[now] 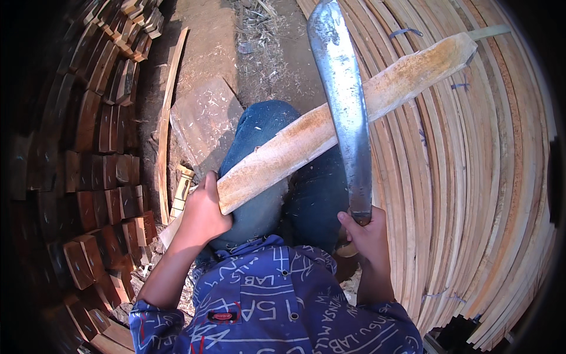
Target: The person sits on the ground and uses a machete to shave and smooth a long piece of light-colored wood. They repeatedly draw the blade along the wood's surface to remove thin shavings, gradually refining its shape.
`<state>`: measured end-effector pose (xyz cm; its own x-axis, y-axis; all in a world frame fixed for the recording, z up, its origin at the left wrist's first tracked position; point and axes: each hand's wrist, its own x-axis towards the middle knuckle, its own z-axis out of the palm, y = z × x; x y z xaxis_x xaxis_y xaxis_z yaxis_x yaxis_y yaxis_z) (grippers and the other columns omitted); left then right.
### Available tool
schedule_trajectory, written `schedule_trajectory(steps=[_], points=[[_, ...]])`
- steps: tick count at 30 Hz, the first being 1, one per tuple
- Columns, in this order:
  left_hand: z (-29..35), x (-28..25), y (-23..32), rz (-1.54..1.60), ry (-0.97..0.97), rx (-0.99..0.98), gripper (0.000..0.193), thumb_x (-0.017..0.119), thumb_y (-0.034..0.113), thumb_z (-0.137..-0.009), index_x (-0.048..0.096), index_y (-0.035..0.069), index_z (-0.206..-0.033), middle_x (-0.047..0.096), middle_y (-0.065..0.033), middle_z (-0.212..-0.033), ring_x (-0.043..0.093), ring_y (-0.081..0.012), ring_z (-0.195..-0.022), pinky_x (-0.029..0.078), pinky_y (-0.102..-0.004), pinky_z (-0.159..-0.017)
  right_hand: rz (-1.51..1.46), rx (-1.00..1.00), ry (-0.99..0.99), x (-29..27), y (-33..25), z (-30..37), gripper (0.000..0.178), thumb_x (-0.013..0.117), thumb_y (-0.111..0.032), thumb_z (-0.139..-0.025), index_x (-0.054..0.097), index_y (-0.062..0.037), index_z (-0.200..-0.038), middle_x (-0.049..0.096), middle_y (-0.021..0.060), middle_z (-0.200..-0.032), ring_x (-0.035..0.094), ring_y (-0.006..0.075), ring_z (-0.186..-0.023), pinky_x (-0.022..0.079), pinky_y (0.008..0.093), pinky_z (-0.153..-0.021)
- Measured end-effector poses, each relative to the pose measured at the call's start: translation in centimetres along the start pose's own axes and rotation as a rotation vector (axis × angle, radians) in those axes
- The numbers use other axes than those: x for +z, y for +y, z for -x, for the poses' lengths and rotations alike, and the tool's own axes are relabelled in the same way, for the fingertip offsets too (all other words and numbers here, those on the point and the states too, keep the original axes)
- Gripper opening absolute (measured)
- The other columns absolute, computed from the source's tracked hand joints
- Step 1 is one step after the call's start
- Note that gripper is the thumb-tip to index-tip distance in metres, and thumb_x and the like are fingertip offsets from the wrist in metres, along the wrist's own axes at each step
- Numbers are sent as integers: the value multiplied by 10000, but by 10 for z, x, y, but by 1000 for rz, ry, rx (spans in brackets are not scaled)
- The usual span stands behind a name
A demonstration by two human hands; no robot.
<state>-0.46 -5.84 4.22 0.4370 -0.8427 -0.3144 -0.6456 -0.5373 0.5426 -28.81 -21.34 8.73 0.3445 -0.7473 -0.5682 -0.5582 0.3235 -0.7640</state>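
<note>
Left: stacked dark wood blocks [100,177] walling that whole side, near to far; no passage. Narrow lane just right of the stack, partly taken by a long thin strip [167,112] and a pale turned handle [181,192] lying on end.

Far centre: open ground [271,53], littered with shavings; a flat slab [203,121] at its near-left edge.

Right: bundled pale slats [483,177] filling the side, near to far; blocked.

Centre: pale plank [330,124] slanting near-left to far-right, crossed by a long machete blade [345,100] running near to far. Free pockets above the knees [265,127], either side of the crossing.
</note>
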Motion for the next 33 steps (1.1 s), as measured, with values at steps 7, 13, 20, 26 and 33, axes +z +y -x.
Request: schedule_trajectory(steps=[7,13,20,26,33], points=[[-2,-1,5,-45,20,-7,620,649,19,-589,445,-92,-1164,614,-313,-976,629,-500,-860,535,-501,-759,257,-247,-73,15,33,-7,254,746,-182,-867,655,54,-885,595,50,-593,559,88,-515,440,273,-490],[-1,5,-3,9,-2,-23,620,651,22,-596,445,-95,-1169,615,-320,-971,634,-494,-859,536,-498,-762,188,-25,-120,23,9,5,256,753,-187,-859,681,39,-956,651,53,-675,598,88,-621,470,292,-566],[-3,-2,2,0,8,5,559,633,22,-611,453,-87,-1129,617,-328,-935,631,-505,-856,534,-501,-749,110,46,14,17,11,-6,219,758,-173,-862,650,17,-841,609,16,-653,533,56,-636,439,279,-571],[-5,1,-4,51,13,36,516,630,21,-607,466,-65,-1089,616,-321,-927,623,-512,-855,527,-508,-754,122,-76,-39,10,8,-8,217,757,-159,-864,644,24,-835,607,6,-657,532,73,-623,445,288,-572],[-4,-2,0,64,45,47,453,633,22,-612,458,-45,-1024,609,-325,-905,611,-523,-845,514,-519,-757,-73,-87,86,-4,8,-20,224,759,-143,-865,605,-8,-775,534,-20,-588,491,61,-522,399,265,-486]])
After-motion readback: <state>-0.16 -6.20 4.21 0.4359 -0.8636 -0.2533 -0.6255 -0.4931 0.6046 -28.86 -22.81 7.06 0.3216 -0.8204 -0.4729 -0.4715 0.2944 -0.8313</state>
